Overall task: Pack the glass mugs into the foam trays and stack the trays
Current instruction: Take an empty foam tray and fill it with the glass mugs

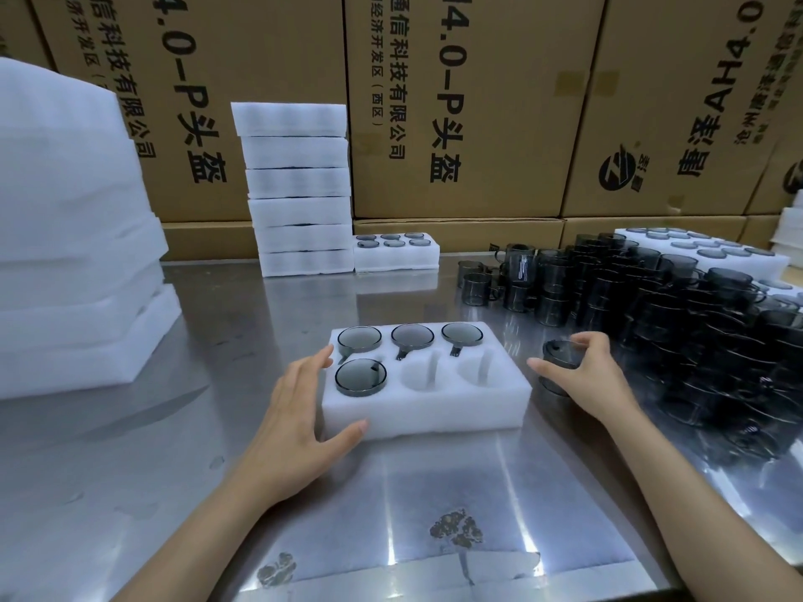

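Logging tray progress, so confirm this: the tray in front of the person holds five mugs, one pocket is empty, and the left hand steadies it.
Not right. The head view shows the tray holding four mugs, three in the back row and one front left, with two pockets empty. The left hand does steady it.

counter (243,341): shiny metal, reflecting light
cardboard boxes (469,123): brown, printed with black characters, stacked in a wall along the counter's far edge
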The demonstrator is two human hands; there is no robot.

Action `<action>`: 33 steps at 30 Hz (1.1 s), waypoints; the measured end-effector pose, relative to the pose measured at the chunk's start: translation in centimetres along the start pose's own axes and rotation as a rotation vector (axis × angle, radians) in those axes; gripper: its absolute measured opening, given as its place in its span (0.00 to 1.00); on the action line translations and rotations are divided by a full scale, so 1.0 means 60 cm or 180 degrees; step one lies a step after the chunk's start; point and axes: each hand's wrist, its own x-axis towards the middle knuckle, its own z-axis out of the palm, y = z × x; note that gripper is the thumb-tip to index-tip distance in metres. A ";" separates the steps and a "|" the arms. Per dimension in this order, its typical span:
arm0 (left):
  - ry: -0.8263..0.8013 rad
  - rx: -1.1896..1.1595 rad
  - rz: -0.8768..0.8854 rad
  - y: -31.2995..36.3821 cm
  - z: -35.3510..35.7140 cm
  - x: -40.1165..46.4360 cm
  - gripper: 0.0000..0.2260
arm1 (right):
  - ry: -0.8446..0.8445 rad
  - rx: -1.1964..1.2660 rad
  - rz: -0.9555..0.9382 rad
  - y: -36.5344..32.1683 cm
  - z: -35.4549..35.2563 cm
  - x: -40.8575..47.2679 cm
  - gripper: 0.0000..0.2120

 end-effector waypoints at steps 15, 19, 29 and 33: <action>-0.0039 -0.0024 0.0009 -0.001 -0.001 -0.004 0.36 | 0.0079 0.0228 -0.0530 -0.016 0.007 -0.010 0.27; -0.0054 -0.0050 0.0034 0.000 -0.001 -0.003 0.35 | 0.0487 0.1295 -0.1083 -0.074 -0.011 -0.037 0.24; -0.0070 -0.0049 0.0012 0.003 -0.001 -0.004 0.34 | -0.1049 0.0229 -0.1977 -0.165 0.060 -0.099 0.29; -0.0097 -0.0121 -0.0046 0.003 -0.003 -0.003 0.34 | -0.1081 0.0003 -0.2007 -0.154 0.068 -0.099 0.30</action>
